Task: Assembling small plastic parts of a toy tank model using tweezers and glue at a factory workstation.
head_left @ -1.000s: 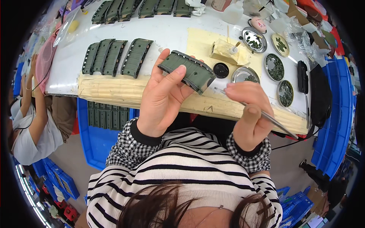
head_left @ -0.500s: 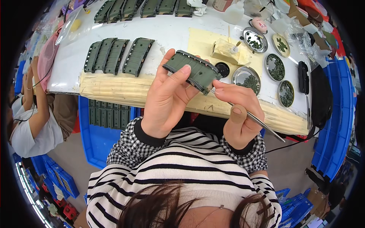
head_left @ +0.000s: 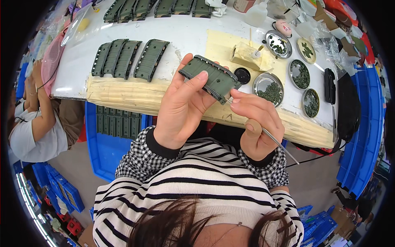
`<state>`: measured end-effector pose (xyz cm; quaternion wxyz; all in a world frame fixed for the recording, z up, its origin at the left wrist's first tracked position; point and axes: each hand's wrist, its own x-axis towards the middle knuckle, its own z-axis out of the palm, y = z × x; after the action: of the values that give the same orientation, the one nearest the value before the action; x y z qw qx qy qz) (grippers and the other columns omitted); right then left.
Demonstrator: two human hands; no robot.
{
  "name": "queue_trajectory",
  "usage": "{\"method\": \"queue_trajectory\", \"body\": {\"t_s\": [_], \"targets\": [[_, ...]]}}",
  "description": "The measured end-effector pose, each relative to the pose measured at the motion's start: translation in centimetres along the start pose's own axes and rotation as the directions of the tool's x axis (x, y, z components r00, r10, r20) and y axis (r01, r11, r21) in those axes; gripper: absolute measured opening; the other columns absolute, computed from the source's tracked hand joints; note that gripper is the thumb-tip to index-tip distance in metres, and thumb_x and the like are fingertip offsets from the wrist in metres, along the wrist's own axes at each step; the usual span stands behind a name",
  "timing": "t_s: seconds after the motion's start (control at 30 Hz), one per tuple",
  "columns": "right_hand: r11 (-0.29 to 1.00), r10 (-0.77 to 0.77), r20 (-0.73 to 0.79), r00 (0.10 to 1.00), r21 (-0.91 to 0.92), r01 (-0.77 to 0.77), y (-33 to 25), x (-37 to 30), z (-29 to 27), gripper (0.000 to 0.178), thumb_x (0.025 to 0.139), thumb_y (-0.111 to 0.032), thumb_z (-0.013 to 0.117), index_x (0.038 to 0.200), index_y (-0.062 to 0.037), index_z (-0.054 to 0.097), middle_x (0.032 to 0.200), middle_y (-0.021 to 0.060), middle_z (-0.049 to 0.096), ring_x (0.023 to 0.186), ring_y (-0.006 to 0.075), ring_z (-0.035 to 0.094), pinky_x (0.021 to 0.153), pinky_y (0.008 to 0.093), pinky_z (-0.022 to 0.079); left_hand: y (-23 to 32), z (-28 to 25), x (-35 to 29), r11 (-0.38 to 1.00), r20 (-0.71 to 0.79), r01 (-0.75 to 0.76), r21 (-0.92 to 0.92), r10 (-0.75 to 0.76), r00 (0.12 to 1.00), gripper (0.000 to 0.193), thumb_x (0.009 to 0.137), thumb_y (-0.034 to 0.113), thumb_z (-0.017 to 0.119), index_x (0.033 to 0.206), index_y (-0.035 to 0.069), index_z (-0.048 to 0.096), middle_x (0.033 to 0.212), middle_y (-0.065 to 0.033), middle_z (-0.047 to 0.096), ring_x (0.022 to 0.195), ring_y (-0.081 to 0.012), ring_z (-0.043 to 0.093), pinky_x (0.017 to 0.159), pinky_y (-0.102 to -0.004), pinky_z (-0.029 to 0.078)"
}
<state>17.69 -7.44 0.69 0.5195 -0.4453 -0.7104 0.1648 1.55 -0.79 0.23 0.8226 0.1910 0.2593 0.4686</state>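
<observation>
In my left hand (head_left: 181,96) is a dark green, slightly curved panel (head_left: 218,82) with ridged, toothed long edges. My thumb lies across its top face and the fingers support it from behind. My right hand (head_left: 261,121), with a covering on the thumb, grips a slim metal tool (head_left: 284,148). The tool's tip meets the panel's near right corner, and its shaft slants down to the right past the palm. Whether a small part sits at the tip is hidden by my fingers. Similar green panels (head_left: 151,60) lie on the table to the left.
Round metal dishes (head_left: 268,101) of small dark green pieces stand at the right, near a small black dish (head_left: 242,75) and a yellowish block (head_left: 252,57). More panels fill a blue crate (head_left: 109,158) below the table. A person (head_left: 39,127) sits at the left.
The metal tool has tilted a little steeper in my right hand, its back end shifting left and down. The panel stays in my left hand, nearly unmoved. The view has shifted slightly.
</observation>
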Motion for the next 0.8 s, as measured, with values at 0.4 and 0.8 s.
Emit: {"method": "queue_trajectory", "body": {"t_s": [0.4, 0.8], "targets": [[0.992, -0.098, 0.131, 0.986, -0.070, 0.108, -1.2, 0.6, -1.3, 0.041, 0.068, -0.009, 0.076, 0.106, 0.0025, 0.065, 0.102, 0.0149, 0.063, 0.103, 0.0320, 0.064, 0.083, 0.0376, 0.056, 0.3, 0.1, 0.1, 1.000, 0.098, 0.017, 0.015, -0.018, 0.995, 0.043, 0.098, 0.010, 0.043, 0.140, 0.012, 0.034, 0.138, -0.0205, 0.043, 0.133, -0.0333, 0.041, 0.101, -0.0457, 0.048], [0.993, -0.093, 0.103, 0.990, -0.060, 0.099, -1.1, 0.4, -1.4, 0.040, 0.068, -0.007, 0.076, 0.105, 0.0027, 0.065, 0.099, 0.0149, 0.064, 0.101, 0.0319, 0.065, 0.082, 0.0378, 0.056, -0.1, 0.4, 0.1, 1.000, 0.114, 0.021, 0.000, -0.021, 0.993, 0.042, 0.098, 0.009, 0.042, 0.140, 0.012, 0.035, 0.138, -0.0204, 0.043, 0.134, -0.0335, 0.039, 0.100, -0.0458, 0.049]]}}
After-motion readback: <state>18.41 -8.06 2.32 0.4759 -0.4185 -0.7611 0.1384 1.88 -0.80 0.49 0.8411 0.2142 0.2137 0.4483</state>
